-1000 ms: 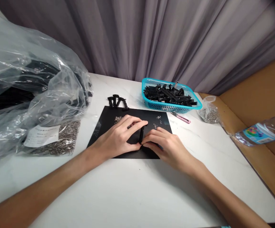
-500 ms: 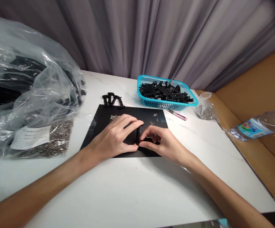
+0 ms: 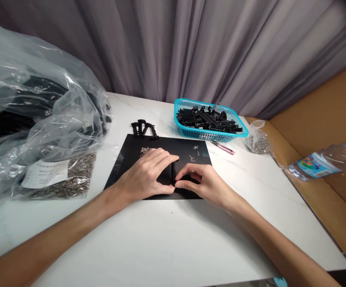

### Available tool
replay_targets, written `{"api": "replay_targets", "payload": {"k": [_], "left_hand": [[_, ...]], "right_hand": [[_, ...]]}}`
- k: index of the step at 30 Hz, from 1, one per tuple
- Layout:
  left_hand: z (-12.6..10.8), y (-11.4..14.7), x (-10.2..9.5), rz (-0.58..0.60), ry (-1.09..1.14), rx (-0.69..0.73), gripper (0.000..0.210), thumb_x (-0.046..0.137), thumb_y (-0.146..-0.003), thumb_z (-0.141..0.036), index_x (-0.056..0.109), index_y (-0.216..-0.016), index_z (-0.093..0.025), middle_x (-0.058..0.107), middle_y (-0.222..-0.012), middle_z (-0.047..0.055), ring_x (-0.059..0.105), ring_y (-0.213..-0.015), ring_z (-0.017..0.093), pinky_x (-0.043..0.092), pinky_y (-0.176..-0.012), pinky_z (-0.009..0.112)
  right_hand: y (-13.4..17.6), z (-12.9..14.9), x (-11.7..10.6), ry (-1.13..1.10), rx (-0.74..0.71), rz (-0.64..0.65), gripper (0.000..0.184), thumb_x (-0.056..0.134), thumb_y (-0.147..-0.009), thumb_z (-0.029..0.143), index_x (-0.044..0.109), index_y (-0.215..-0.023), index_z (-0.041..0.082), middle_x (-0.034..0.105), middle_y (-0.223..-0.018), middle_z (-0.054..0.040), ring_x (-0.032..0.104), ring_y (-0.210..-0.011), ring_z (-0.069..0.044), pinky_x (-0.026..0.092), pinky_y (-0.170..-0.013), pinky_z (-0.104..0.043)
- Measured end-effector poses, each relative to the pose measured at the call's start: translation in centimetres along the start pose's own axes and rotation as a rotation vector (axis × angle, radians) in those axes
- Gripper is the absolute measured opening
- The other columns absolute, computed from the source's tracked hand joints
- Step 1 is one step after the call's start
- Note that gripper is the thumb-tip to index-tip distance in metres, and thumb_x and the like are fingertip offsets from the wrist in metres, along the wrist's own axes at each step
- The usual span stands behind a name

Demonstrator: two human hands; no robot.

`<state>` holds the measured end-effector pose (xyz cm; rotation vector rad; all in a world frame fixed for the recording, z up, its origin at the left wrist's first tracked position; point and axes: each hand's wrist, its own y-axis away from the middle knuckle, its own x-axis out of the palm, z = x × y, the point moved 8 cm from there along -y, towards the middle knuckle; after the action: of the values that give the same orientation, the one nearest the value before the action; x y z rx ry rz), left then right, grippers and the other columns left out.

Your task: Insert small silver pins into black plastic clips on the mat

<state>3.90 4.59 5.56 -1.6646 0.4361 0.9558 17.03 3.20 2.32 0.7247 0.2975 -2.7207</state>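
My left hand (image 3: 149,175) holds a slim black plastic part (image 3: 173,171) by its two ends, fingertips at the far end and thumb at the near end. The part stands lengthwise over a black mat (image 3: 187,149). At its near end, on the right side, the thumb and forefinger of my right hand (image 3: 201,181) are pinched together against it. Whatever lies between those fingertips is too small or hidden to make out. Small metal pins (image 3: 145,150) lie in a pile beyond my left hand. Several tiny metal pieces (image 3: 192,158) are scattered beyond my right hand.
Several black parts (image 3: 144,129) lie behind the mat. A blue basket (image 3: 204,134) holds many more, with a pink-handled cutter (image 3: 225,148) before it. Bags of metal pins (image 3: 77,175) and black pieces crowd the left. At right are a small bag (image 3: 258,139) and a plastic bottle (image 3: 316,163).
The view has shifted slightly, so the table things appear a little lower. Both hands keep nearly the same hold at the black part.
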Motion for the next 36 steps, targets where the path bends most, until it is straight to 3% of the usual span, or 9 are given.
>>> {"api": "replay_targets", "payload": {"k": [4, 13, 18, 24, 32, 36], "left_hand": [[0.8, -0.1, 0.1, 0.031, 0.055, -0.069, 0.049, 0.075, -0.079, -0.021, 0.058, -0.123, -0.010, 0.068, -0.103, 0.010, 0.064, -0.099, 0.027, 0.053, -0.094, 0.042], [1.7, 0.1, -0.5, 0.002, 0.109, -0.155, 0.056, 0.078, -0.078, -0.020, 0.055, -0.129, -0.015, 0.066, -0.110, 0.008, 0.062, -0.107, 0.026, 0.052, -0.102, 0.041], [1.8, 0.0, -0.4, 0.002, 0.129, -0.183, 0.055, 0.079, -0.078, -0.020, 0.056, -0.128, -0.016, 0.065, -0.108, 0.007, 0.061, -0.106, 0.025, 0.052, -0.100, 0.041], [2.6, 0.3, -0.3, -0.036, 0.216, -0.309, 0.057, 0.083, -0.077, -0.028, 0.057, -0.127, -0.020, 0.064, -0.103, 0.004, 0.061, -0.096, 0.022, 0.055, -0.088, 0.036], [1.6, 0.1, -0.9, -0.046, 0.174, -0.162, 0.060, 0.080, -0.077, -0.018, 0.055, -0.131, -0.019, 0.065, -0.113, 0.006, 0.061, -0.107, 0.024, 0.052, -0.099, 0.040], [1.6, 0.0, -1.0, -0.055, 0.178, -0.162, 0.059, 0.079, -0.077, -0.017, 0.055, -0.131, -0.019, 0.065, -0.114, 0.007, 0.061, -0.108, 0.024, 0.052, -0.100, 0.040]], "right_hand": [[0.2, 0.7, -0.4, 0.166, -0.106, -0.013, 0.007, 0.067, -0.099, 0.028, 0.073, -0.095, 0.025, 0.074, -0.090, 0.0020, 0.056, -0.076, -0.015, 0.043, -0.071, -0.029], [0.8, 2.1, 0.1, 0.240, -0.279, -0.107, 0.009, 0.056, -0.105, 0.023, 0.065, -0.102, 0.023, 0.071, -0.101, -0.0033, 0.064, -0.092, -0.017, 0.048, -0.076, -0.029], [1.0, 2.1, 0.5, 0.338, -0.251, -0.149, 0.010, 0.050, -0.106, 0.022, 0.060, -0.102, 0.021, 0.069, -0.099, -0.0047, 0.064, -0.083, -0.016, 0.046, -0.067, -0.028], [1.4, 1.8, -0.4, 0.342, -0.218, -0.291, 0.009, 0.048, -0.106, 0.025, 0.057, -0.105, 0.023, 0.074, -0.094, -0.0028, 0.066, -0.072, -0.015, 0.044, -0.061, -0.027], [1.4, 2.4, -0.6, 0.322, -0.293, -0.256, 0.013, 0.054, -0.105, 0.026, 0.065, -0.100, 0.023, 0.073, -0.087, -0.0026, 0.065, -0.074, -0.015, 0.047, -0.065, -0.029], [1.4, 2.7, -0.4, 0.339, -0.346, -0.243, 0.014, 0.054, -0.105, 0.024, 0.066, -0.100, 0.022, 0.074, -0.091, -0.0039, 0.064, -0.078, -0.017, 0.049, -0.069, -0.031]]}}
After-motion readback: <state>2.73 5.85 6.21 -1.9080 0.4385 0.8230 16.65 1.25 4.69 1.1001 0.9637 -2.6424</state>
